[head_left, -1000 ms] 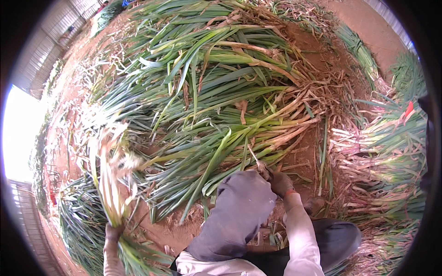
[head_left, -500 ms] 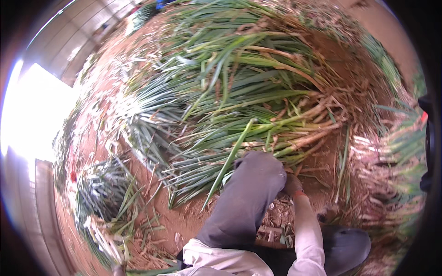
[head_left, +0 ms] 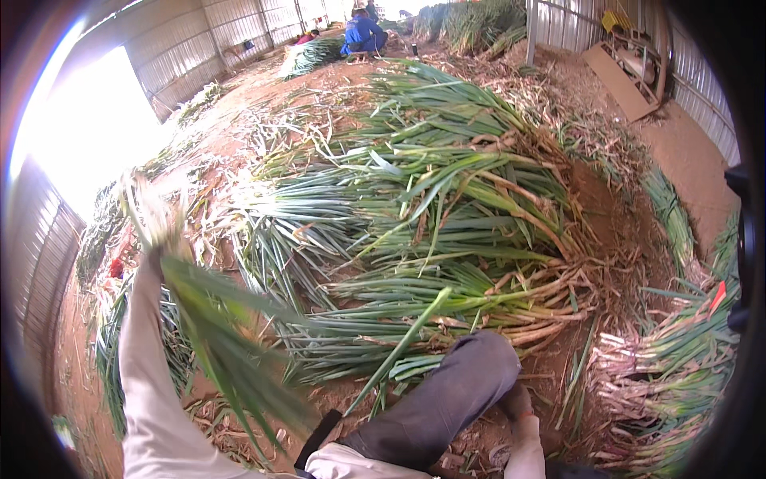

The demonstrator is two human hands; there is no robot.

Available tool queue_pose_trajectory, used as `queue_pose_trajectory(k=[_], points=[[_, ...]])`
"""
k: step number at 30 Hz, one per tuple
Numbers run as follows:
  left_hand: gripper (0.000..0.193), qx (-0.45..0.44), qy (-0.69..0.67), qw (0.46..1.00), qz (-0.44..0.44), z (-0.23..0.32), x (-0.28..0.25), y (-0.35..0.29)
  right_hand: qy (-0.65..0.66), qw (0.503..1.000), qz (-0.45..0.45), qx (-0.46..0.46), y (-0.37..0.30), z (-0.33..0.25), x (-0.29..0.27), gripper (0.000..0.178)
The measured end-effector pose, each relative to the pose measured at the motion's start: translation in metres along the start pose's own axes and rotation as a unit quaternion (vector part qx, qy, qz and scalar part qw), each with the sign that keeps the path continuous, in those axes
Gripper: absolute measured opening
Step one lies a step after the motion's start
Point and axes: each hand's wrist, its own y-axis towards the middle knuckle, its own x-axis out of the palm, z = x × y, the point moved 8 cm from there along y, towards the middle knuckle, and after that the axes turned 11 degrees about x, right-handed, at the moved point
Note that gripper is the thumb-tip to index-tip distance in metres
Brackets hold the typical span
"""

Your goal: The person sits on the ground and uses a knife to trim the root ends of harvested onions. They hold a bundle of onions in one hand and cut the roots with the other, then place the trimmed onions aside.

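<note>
My left arm is stretched forward at the left. My left hand (head_left: 162, 246) is closed around green onion leaves (head_left: 231, 327), which hang toward me, smeared by motion. Pale, dry-looking strands stick out beyond the fist. My right hand (head_left: 516, 401) is low beside my bent knee (head_left: 479, 363), close to the ground; its fingers are hidden. In front of the knee spreads a big heap of green onions (head_left: 447, 207), leaves to the left and brownish root ends to the right. One long green stalk (head_left: 407, 339) lies slantwise near the knee.
Trimmed green onions (head_left: 662, 359) are laid in a row at the right, pale ends toward me. More leafy bundles (head_left: 144, 351) lie at the left. Far off, a person in blue (head_left: 363, 33) crouches by another pile. A wooden frame (head_left: 634, 72) leans near the metal wall.
My left hand has swung up and forward from the lower left with the onion leaves. The view has tilted up, showing the far person and walls. My right hand stays by the knee.
</note>
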Motion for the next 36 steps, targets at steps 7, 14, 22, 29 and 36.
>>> queue_pose_trajectory(k=[7, 14, 22, 29, 36], points=[[0.067, 0.357, 0.256, 0.889, 0.132, 0.224, 0.221, 0.11, 0.115, 0.987, -0.02, 0.114, -0.075, -0.05, -0.073, 0.046], [0.066, 0.288, 0.209, 0.852, -0.383, -0.107, 0.497, -0.264, 0.119, 0.976, -0.026, 0.18, -0.063, 0.02, -0.016, 0.046], [0.105, 0.31, 0.309, 0.58, -0.687, -0.208, 0.609, -0.577, 0.131, 0.943, -0.024, 0.304, -0.055, 0.035, -0.073, 0.046], [0.127, 0.29, 0.471, 0.426, -0.715, -0.245, 0.659, -0.631, 0.2, 0.941, 0.102, 0.251, -0.052, 0.058, -0.05, 0.041], [0.111, 0.325, 0.484, 0.446, -0.679, -0.235, 0.681, -0.641, 0.195, 0.936, -0.008, 0.293, -0.055, 0.076, -0.04, 0.043]])
